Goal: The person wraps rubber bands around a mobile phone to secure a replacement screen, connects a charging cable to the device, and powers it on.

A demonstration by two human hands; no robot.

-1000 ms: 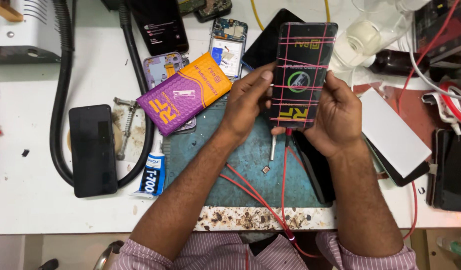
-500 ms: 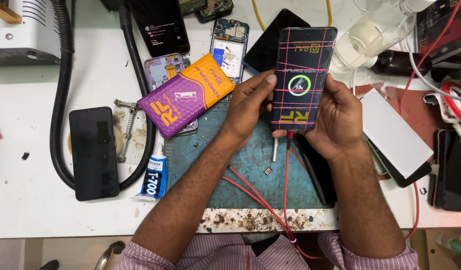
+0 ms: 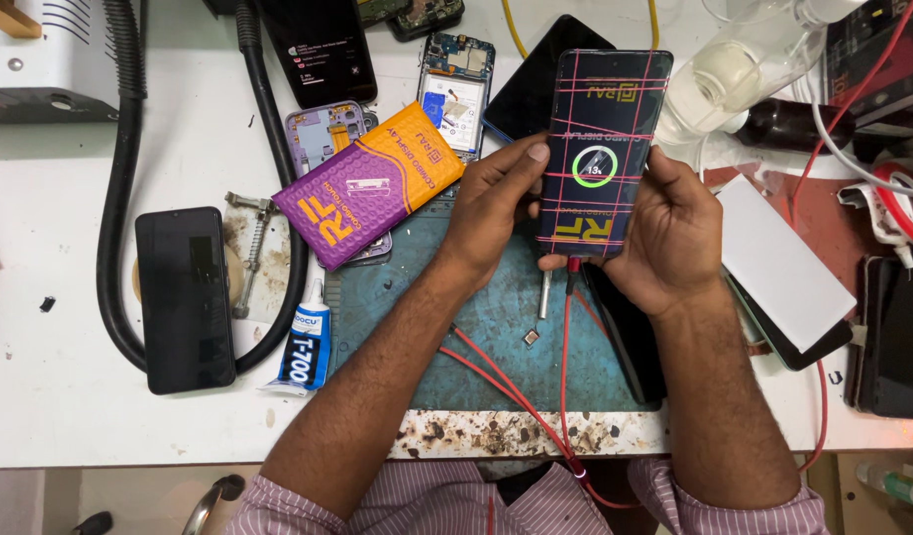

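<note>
Two hands hold one phone up over the far part of the blue-green work mat. The left hand grips its left edge, fingers curled narrow behind it and the thumb tip resting on the glass. The right hand cups the lower right corner and edge, fingers wrapped behind, thumb along the side. Thin pink bands cross the phone in a grid, and its lit screen shows a green ring, so it looks powered and charging. A red cable is plugged into its near end and runs down toward the person.

Just left of the hands lies an orange and purple packet, tilted, resting partly on a bare phone frame. Further left a dark phone lies flat on the white table, with a small glue tube near the mat's left edge. A white slab sits to the right of the right hand.

By my reading, the step in hand is checking the banded phone while it draws power. Any next move would call for a steady grip on the edges, without tugging the cable or shifting the bands.
</note>
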